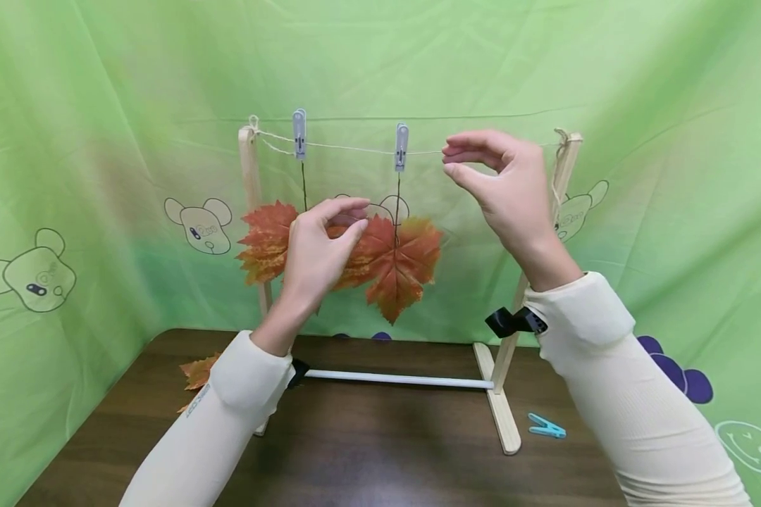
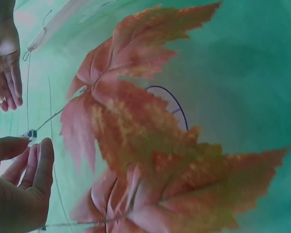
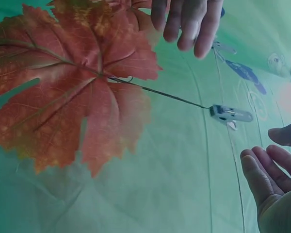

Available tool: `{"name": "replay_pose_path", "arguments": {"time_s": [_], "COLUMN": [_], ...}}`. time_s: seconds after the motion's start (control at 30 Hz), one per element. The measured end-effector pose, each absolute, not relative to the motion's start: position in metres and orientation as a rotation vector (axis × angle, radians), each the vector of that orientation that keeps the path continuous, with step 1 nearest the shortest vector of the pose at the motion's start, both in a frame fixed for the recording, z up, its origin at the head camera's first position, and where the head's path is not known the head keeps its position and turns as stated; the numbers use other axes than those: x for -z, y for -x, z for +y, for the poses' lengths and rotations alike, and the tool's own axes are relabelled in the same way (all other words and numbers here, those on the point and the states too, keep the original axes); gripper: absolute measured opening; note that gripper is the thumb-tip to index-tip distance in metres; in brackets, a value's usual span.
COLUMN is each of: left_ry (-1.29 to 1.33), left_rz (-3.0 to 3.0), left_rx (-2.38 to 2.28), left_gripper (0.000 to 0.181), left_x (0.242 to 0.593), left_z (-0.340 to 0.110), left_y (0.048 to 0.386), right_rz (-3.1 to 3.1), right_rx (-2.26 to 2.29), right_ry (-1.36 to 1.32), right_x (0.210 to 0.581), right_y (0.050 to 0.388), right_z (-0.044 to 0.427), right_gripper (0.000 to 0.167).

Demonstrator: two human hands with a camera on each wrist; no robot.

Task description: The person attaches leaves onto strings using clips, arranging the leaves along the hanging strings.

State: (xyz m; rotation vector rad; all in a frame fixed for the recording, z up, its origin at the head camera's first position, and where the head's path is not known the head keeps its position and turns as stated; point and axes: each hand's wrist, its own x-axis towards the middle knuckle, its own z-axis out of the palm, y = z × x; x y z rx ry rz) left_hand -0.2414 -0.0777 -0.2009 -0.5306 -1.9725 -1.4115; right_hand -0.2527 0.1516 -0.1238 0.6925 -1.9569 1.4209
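At the lower left of the frame, an orange, jagged-edged leaf (image 1: 198, 372) lies on the dark brown wood-grain table (image 1: 387, 451). Above it, a pale wooden post (image 1: 250, 169) supports one end of a thin off-white cord (image 1: 349, 148). A grey plastic clothespin (image 1: 299, 134) on this cord appears to clamp a thin dark stem (image 1: 304, 186), so the red-orange lobed leaf (image 1: 266, 236) hangs below. The left hand (image 1: 317, 250) is in front of that leaf, holding nothing, thumb and curved fingers narrowly apart. At centre, a second grey clothespin (image 1: 401, 148) suspends an orange-and-yellow lobed leaf (image 1: 402, 264) likewise. At upper right, the right hand (image 1: 516, 186) is raised beside the cord, thumb and fingers parted, holding nothing. Behind it, a second wooden post (image 1: 566, 165) anchors the cord, presumably for tension. At lower right, a light-blue plastic clothespin (image 1: 547, 427) lies unused.
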Motion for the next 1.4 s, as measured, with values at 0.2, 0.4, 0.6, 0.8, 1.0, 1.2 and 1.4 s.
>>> {"name": "replay_pose_path", "arguments": {"time_s": [0.2, 0.4, 0.6, 0.8, 1.0, 1.2, 1.4], "left_ry": [0.543, 0.536, 0.508, 0.464, 0.437, 0.437, 0.425], "left_rz": [-2.010, -2.065, -2.123, -2.207, -2.271, -2.331, -2.389], "left_rx": [1.357, 1.310, 1.308, 1.290, 1.208, 1.164, 1.124], "left_gripper": [0.023, 0.024, 0.026, 0.027, 0.029, 0.026, 0.031], "left_x": [0.212, 0.227, 0.243, 0.256, 0.270, 0.286, 0.298], "left_z": [-0.095, -0.118, -0.141, -0.162, -0.180, -0.200, -0.217], "left_y": [0.229, 0.219, 0.211, 0.203, 0.195, 0.187, 0.180], "right_rz": [-1.999, -2.044, -2.080, -2.144, -2.197, -2.251, -2.297], "right_rx": [-1.389, -1.370, -1.312, -1.227, -1.184, -1.175, -1.152], "right_ry": [-0.690, -0.719, -0.763, -0.780, -0.773, -0.773, -0.751], "right_x": [0.132, 0.146, 0.160, 0.178, 0.197, 0.218, 0.232], "right_y": [0.246, 0.238, 0.226, 0.215, 0.207, 0.198, 0.192], "right_z": [0.160, 0.171, 0.182, 0.190, 0.201, 0.216, 0.231], "right_gripper": [0.028, 0.028, 0.028, 0.027, 0.026, 0.030, 0.032]}}
